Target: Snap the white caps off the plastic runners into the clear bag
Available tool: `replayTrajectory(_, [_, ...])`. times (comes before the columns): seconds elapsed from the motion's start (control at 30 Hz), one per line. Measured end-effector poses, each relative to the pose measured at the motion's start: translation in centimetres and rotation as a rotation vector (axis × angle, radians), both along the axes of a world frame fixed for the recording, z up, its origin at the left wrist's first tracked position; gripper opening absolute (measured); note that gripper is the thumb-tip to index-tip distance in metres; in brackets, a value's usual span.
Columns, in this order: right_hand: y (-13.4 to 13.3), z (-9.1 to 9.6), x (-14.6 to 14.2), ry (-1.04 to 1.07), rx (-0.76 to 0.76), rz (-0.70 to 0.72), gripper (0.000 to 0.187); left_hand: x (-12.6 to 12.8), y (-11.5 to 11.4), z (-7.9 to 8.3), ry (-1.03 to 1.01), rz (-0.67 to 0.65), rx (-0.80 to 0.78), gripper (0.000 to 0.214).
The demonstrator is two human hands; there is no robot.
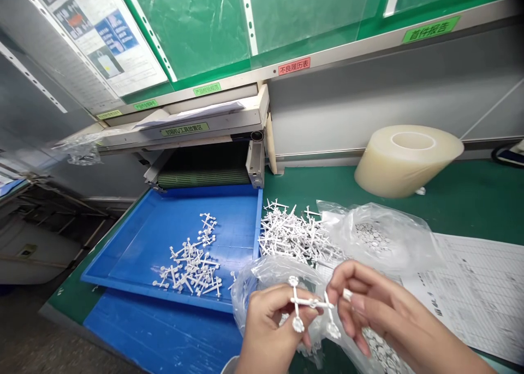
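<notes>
My left hand (pixel 268 322) is closed on a white plastic sprue (pixel 302 302), gripped between thumb and fingers. The sprue is H-shaped, and small round flower-like parts show at three of its ends; the fourth end is by my right fingertips. My right hand (pixel 374 303), its fingers curled, pinches a small white plastic piece (pixel 347 294) between thumb and finger. Beneath both hands lies an open clear plastic bag (pixel 254 273), with small parts visible through it at the lower right. A pile of bare white sprue sticks (pixel 292 235) sits just beyond my hands.
A blue tray (pixel 135 243) at left holds several white sprues, below the end of a dark conveyor belt (pixel 204 164). To the right are another clear bag (pixel 393 237) with small parts, printed sheets (pixel 483 286) and a large tape roll (pixel 405 158). A shelf (pixel 184 124) overhangs the conveyor.
</notes>
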State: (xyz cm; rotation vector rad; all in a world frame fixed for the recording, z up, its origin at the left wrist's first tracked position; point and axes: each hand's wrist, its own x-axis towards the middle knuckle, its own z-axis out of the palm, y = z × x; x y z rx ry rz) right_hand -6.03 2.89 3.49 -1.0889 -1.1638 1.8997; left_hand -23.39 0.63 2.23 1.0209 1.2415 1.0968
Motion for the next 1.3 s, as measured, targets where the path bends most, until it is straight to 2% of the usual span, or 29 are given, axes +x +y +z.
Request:
replayTrajectory(0.07, [-0.1, -0.2, -0.2, 0.135, -0.149, 0.141, 0.034, -0.1, 0.1, -0.2, 0.060, 0.027, 0.092, 0.013])
replayTrajectory(0.17, [-0.6, -0.9, -0.7, 0.086, -0.142, 0.206, 0.043, 0.0, 0.3, -0.7, 0.090, 0.039, 0.194, 0.013])
replayTrajectory(0.23, [-1.0, -1.2, -1.0, -0.002, -0.036, 0.175, 0.042, 0.2, 0.4, -1.1, 0.020, 0.034, 0.152, 0.022])
replayTrajectory(0.37, [-1.5, -1.3, -1.2, -0.278, 0.302, 0.073, 0.035, 0.7, 0.7, -1.6, -0.245, -0.025, -0.124, 0.035])
replayTrajectory(0.43, [-1.5, -1.3, -1.3, -0.340, 0.351, 0.063, 0.036, 0.8, 0.8, -1.7, -0.292, -0.007, -0.128, 0.032])
replayTrajectory(0.5, [-1.4, -1.3, -1.3, -0.289, 0.298, 0.051, 0.038, 0.7, 0.6, -1.8, -0.182, 0.048, 0.020, 0.022])
replayTrajectory(0.57, [-1.1, -1.5, -1.3, -0.200, 0.171, 0.057, 0.042, 0.6, 0.3, -1.7, 0.076, 0.104, 0.267, 0.008])
replayTrajectory(0.67, [-0.9, -2.0, -1.3, -0.077, -0.021, 0.126, 0.050, 0.4, -0.5, -1.5, 0.468, 0.147, 0.645, 0.028])
replayTrajectory(0.7, [-0.8, -2.2, -1.3, -0.047, -0.048, 0.143, 0.052, 0.4, -0.7, -1.4, 0.545, 0.149, 0.732, 0.035])
replayTrajectory(0.77, [-0.9, -2.5, -1.1, 0.005, -0.061, 0.139, 0.050, 0.1, -0.7, -1.4, 0.614, 0.151, 0.805, 0.041])
replayTrajectory(0.83, [-0.6, -2.8, -0.4, 0.085, -0.106, 0.094, 0.044, -0.4, -0.5, -1.5, 0.597, 0.154, 0.779, 0.037])
replayTrajectory(0.93, [0.9, -3.2, 2.3, 0.110, -0.175, -0.083, 0.039, -1.2, 0.1, -1.7, 0.522, 0.141, 0.679, 0.029])
replayTrajectory(1.0, [2.7, -3.6, 5.0, -0.010, -0.135, -0.227, 0.041, -1.5, 0.4, -1.9, 0.483, 0.118, 0.590, 0.025])
replayTrajectory(1.1, [5.8, -5.2, 9.1, -0.162, -0.062, -0.344, 0.045, -1.5, 0.5, -2.5, 0.433, 0.080, 0.422, 0.018])
replayTrajectory(1.2, [8.6, -7.8, 11.4, -0.371, -0.010, -0.377, 0.033, -1.1, 0.4, -3.2, 0.420, 0.051, 0.253, 0.011])
replayTrajectory(1.3, [10.3, -10.1, 11.7, -0.617, 0.025, -0.331, 0.025, -0.5, 0.6, -3.2, 0.403, 0.058, 0.119, 0.007])
